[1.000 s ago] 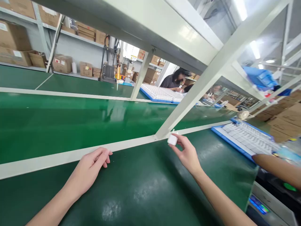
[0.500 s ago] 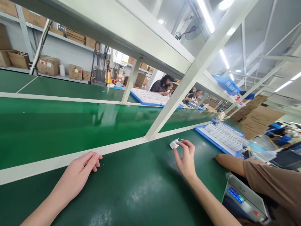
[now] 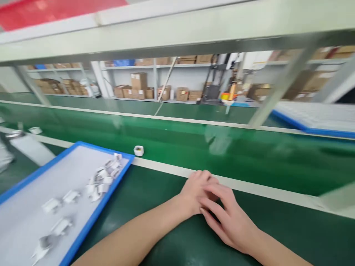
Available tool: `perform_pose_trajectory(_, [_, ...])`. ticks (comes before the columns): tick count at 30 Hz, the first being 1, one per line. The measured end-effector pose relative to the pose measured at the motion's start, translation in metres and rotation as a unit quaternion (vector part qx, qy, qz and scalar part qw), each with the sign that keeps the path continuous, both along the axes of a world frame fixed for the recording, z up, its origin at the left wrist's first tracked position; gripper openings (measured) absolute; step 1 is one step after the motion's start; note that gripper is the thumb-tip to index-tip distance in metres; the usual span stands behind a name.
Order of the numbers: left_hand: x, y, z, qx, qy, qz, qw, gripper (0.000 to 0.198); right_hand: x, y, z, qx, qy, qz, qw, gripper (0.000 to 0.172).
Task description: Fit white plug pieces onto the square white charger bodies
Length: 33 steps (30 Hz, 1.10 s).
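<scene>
My left hand rests at the white edge strip of the green bench, its fingers curled and partly covered; whether something is inside them cannot be made out. Touching it from the right, my right hand has its fingers apart and shows nothing held. To the left lies a blue-rimmed tray with several small white plastic parts heaped near its right corner and others scattered lower down. One white square housing sits by the tray's far corner, at the edge of the green belt.
A pale metal beam crosses overhead, with a slanted post beyond the belt. At the far right is another blue-rimmed tray. Shelves with cardboard boxes and a bench machine stand behind. White parts lie at the far left.
The view has swung left, bringing the parts tray into sight. My right hand has let go of the white plug piece and come over to my left hand.
</scene>
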State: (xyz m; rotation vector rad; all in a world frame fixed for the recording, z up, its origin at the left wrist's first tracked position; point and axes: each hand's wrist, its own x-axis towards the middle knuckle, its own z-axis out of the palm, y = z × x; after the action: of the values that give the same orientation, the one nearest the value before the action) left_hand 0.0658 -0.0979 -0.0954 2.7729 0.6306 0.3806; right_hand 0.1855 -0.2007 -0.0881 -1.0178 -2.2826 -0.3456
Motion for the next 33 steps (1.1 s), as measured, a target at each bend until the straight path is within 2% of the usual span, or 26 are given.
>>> perform_pose_trajectory(3, [-0.016,0.032,0.012,0.118,0.052,-0.025,0.991,0.036,0.002,0.007,-0.008,0.006,0.009,0.005,1.0,0.032])
perform_pose_trajectory(6, [-0.044,0.071,0.039,0.186,0.086,0.002,0.979,0.041,0.018,0.008,-0.012,0.007,0.055,-0.052,0.997,0.029])
perform_pose_trajectory(9, [-0.078,0.106,0.061,0.209,0.124,0.139,0.96,0.037,0.032,0.014,-0.016,-0.011,0.1,-0.119,0.988,0.029])
perform_pose_trajectory(12, [-0.105,0.124,0.064,0.175,0.194,0.285,0.922,0.038,0.035,0.022,-0.022,-0.041,0.104,-0.138,0.984,0.03])
perform_pose_trajectory(15, [-0.12,0.121,0.057,0.106,0.271,0.322,0.901,0.036,0.031,0.024,-0.024,-0.053,0.093,-0.118,0.987,0.029])
perform_pose_trajectory(17, [-0.12,0.111,0.056,0.079,0.291,0.313,0.901,0.036,0.029,0.022,-0.024,-0.065,0.089,-0.116,0.987,0.028])
perform_pose_trajectory(19, [-0.112,0.094,0.062,0.063,0.289,0.294,0.909,0.037,0.028,0.019,-0.022,-0.086,0.092,-0.126,0.984,0.028])
perform_pose_trajectory(21, [-0.1,0.07,0.071,0.04,0.283,0.249,0.925,0.035,0.029,0.016,-0.02,-0.1,0.098,-0.132,0.981,0.027])
perform_pose_trajectory(23, [-0.087,0.043,0.078,0.008,0.285,0.178,0.942,0.036,0.029,0.014,-0.019,-0.1,0.104,-0.13,0.981,0.027])
perform_pose_trajectory(25, [-0.077,0.019,0.081,-0.023,0.298,0.108,0.948,0.037,0.029,0.013,-0.018,-0.098,0.106,-0.127,0.981,0.026])
perform_pose_trajectory(27, [-0.078,0.007,0.081,-0.039,0.307,0.074,0.948,0.039,0.029,0.012,-0.018,-0.094,0.107,-0.123,0.982,0.025])
perform_pose_trajectory(30, [-0.108,0.019,0.086,-0.026,0.284,0.105,0.953,0.047,0.029,0.011,-0.02,-0.102,0.115,-0.12,0.981,0.024])
perform_pose_trajectory(33, [-0.163,0.052,0.098,0.011,0.247,0.216,0.944,0.042,0.029,0.009,-0.024,-0.126,0.129,-0.118,0.977,0.022])
